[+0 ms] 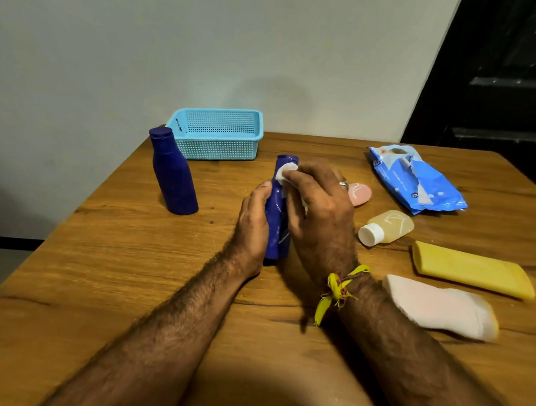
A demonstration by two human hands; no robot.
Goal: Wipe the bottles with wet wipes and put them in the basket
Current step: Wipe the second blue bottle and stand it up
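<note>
A dark blue bottle (278,222) stands upright at the table's middle. My left hand (255,214) grips its left side. My right hand (318,212) holds a white wet wipe (286,172) pressed against the bottle's neck and right side. A second dark blue bottle (174,175) stands to the left, untouched. The light blue mesh basket (216,133) sits at the table's far edge and looks empty.
On the right lie a blue wet-wipes pack (415,180), a clear yellowish bottle (386,227) with a white cap, a yellow tube (473,268), a pale pink tube (439,307) and a small pink item (360,192). The wooden table (130,273) ends at the left.
</note>
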